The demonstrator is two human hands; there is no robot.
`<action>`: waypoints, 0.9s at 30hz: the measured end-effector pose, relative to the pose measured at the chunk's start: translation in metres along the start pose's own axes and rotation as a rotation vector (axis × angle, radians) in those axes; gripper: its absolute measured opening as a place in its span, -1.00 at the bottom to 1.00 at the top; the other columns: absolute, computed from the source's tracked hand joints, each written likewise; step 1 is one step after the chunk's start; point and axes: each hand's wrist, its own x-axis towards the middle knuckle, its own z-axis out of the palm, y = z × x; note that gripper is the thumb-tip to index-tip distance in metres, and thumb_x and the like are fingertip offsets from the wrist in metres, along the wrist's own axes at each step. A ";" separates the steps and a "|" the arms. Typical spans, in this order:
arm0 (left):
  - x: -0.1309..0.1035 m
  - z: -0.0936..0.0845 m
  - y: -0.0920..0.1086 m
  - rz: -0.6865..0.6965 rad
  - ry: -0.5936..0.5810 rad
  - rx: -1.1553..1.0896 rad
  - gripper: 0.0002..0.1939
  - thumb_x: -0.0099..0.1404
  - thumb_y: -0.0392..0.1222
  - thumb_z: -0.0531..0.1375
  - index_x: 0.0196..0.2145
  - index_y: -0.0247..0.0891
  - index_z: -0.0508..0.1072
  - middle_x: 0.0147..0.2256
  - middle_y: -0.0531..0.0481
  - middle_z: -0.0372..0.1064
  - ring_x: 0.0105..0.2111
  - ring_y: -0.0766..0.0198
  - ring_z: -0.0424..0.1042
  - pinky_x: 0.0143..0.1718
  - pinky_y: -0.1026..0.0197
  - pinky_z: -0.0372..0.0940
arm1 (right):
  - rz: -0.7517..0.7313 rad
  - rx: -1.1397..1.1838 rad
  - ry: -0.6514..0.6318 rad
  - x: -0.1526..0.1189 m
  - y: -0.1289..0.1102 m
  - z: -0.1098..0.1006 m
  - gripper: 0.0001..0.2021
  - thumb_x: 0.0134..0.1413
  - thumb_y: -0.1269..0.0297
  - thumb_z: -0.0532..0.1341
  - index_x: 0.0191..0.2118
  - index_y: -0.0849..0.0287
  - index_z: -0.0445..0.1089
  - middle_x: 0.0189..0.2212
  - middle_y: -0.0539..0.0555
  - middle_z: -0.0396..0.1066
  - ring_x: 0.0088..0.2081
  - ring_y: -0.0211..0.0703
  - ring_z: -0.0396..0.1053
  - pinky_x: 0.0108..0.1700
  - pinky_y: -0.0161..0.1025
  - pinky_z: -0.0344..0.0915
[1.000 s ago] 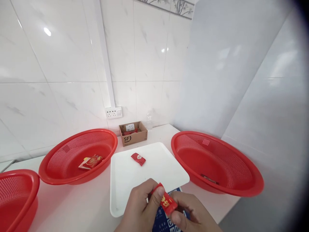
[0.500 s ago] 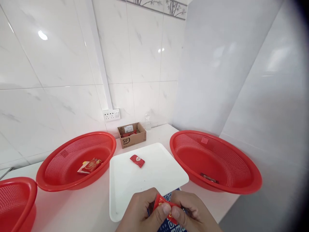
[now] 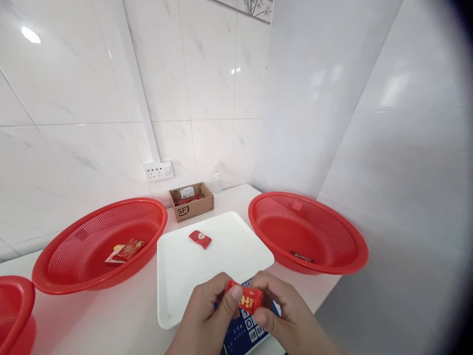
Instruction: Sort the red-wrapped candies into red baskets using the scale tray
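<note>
Between my two hands is a small red packet (image 3: 250, 300) with yellow characters, held above a blue keypad panel (image 3: 240, 331) at the front. My left hand (image 3: 210, 308) pinches the packet's left end between thumb and fingers. My right hand (image 3: 283, 308) is closed on its right end. Just beyond my hands lies a white tray (image 3: 185, 291), partly covering the area behind the keypad. Another red packet (image 3: 200, 238), with a white round mark, rests flat near the tray's far side.
A red basket (image 3: 155, 236) with several packets stands left, another red basket (image 3: 354, 254) with a dark slim packet right. A third basket (image 3: 22, 305) is cut off at the left edge. Behind the tray are a cardboard box (image 3: 194, 209) and a clear bottle (image 3: 216, 181) by the wall.
The view has turned slightly right, so the surroundings sit further left. The held packet has been turned, showing more of its yellow print; both hands keep hold of it.
</note>
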 end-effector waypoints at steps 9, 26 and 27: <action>0.002 -0.001 -0.008 -0.005 0.044 0.084 -0.56 0.26 0.17 0.01 -0.52 -0.26 0.30 -0.56 0.09 0.18 -0.51 0.33 0.13 -0.47 0.30 0.06 | -0.187 -0.321 0.117 0.005 -0.004 0.004 -0.75 0.13 0.15 0.16 -0.10 0.09 0.38 -0.29 0.10 0.44 -0.40 -0.24 0.35 -0.41 -0.33 0.36; -0.001 -0.007 -0.012 -0.099 -0.204 -0.045 -0.54 0.17 0.23 0.10 -0.47 -0.29 0.34 -0.53 0.10 0.13 -0.47 0.33 0.11 -0.42 0.30 0.06 | -0.340 -0.389 0.118 0.001 -0.003 0.003 -0.73 0.08 0.08 0.21 -0.15 0.08 0.42 -0.34 0.09 0.50 -0.36 -0.18 0.45 -0.34 -0.33 0.40; -0.001 -0.006 -0.012 -0.088 -0.209 -0.059 -0.53 0.17 0.24 0.09 -0.48 -0.29 0.33 -0.54 0.10 0.12 -0.48 0.34 0.10 -0.43 0.30 0.05 | -0.337 -0.397 0.123 0.001 -0.003 0.003 -0.73 0.10 0.06 0.19 -0.15 0.07 0.42 -0.35 0.09 0.50 -0.36 -0.18 0.45 -0.34 -0.33 0.40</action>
